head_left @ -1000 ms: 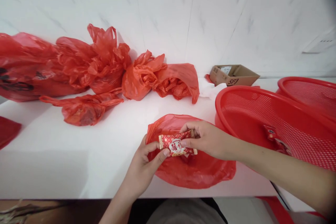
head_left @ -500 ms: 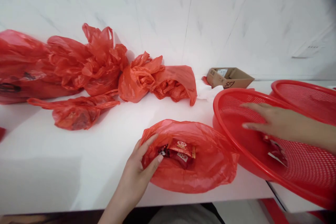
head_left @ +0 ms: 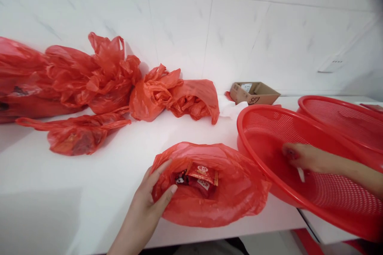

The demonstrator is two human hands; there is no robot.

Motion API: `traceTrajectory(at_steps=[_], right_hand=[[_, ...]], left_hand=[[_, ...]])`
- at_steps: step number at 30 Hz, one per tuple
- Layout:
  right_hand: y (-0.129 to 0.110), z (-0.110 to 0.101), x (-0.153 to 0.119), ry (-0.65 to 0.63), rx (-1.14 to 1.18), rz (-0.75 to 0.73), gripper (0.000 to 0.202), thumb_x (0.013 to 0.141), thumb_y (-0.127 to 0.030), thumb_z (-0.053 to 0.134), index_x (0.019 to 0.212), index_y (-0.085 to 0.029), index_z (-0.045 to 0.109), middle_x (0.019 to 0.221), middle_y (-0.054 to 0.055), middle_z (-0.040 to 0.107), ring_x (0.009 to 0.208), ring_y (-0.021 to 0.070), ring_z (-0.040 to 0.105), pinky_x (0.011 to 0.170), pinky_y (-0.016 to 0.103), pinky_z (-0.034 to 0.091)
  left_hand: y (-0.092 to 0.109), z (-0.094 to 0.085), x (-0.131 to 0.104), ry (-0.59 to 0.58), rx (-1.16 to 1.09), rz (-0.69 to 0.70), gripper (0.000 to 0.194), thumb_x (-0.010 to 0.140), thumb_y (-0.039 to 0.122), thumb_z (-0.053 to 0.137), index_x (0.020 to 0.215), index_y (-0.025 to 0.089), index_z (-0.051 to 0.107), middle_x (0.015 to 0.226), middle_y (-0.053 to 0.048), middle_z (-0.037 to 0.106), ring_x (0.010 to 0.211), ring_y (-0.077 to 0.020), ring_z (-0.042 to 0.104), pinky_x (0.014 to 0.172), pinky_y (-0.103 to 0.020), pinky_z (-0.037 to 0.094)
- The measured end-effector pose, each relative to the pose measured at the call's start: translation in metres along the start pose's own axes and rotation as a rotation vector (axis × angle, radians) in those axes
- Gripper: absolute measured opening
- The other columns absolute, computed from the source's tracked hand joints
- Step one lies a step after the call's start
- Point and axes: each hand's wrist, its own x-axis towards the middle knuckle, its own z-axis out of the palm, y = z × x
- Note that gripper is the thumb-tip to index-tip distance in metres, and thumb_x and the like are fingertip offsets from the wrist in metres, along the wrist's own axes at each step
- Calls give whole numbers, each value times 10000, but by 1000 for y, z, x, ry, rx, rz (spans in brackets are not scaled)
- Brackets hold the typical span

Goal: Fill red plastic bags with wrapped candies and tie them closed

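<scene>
My left hand (head_left: pixel 146 199) grips the left rim of a red plastic bag (head_left: pixel 218 209), thumb inside and fingers along the edge. The bag lies wide open on the white table. Inside it rest a shiny red packet (head_left: pixel 203 172) with gold edges and white print, and a dark small packet (head_left: pixel 180 177). To the right, my right hand (head_left: pixel 308 157) is down in a red plastic basket (head_left: pixel 338 197), fingers closed on a small dark red packet (head_left: pixel 291 153). A white corner shows below the fingers; most of the packet is hidden by the hand.
Several knotted red plastic bags (head_left: pixel 110 75) line the wall at the left. In front of them lies a smaller tied bag (head_left: pixel 76 135). A cardboard box (head_left: pixel 257 95) stands at the back, and a second red basket (head_left: pixel 344 121) sits behind the first.
My right hand has gone from hovering with spread fingers to closing on the small packet in the basket. My left hand keeps its hold on the bag. The view has shifted slightly.
</scene>
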Motion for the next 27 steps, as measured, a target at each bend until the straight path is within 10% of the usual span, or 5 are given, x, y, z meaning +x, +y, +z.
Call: traceTrajectory(at_steps=[6,12,15,22,27], right_hand=[[-91,-23,-8,-121,217,-12,137,853,-376,650,887,-258,589,890,35,651,794,157,642,744,275,503],[-150,29,-31,-406,362,-229,200,841,-326,707,934,-232,557,955,13,659,851,140,646,716,225,514],[-157,70,-44,-480,393,-252,139,870,-285,652,951,-225,556,934,10,657,841,144,640,702,233,522],[-147,163,-48,-195,391,-345,80,837,-201,582,898,-235,542,913,2,617,823,156,606,780,316,543],[-138,199,-35,-312,579,-371,161,859,-207,580,1005,-267,545,1069,36,612,972,197,620,801,351,580]], left_hand=[[1,-3,4,-9,22,16,518,904,454,573,1402,327,499,1463,-42,501,1397,-260,423,1165,-461,340],[14,2,4,10,-82,10,549,872,465,609,1387,289,527,1428,-65,540,1360,-277,469,1146,-463,368],[16,3,3,2,-164,-5,557,858,468,635,1374,275,549,1415,-76,554,1344,-285,483,1146,-464,364],[8,6,4,-48,-277,-13,448,891,478,602,1302,299,622,1370,-62,589,1320,-274,496,1120,-432,380],[2,13,15,-21,-295,33,310,893,416,624,1136,243,708,1220,-73,652,1170,-256,587,1064,-402,410]])
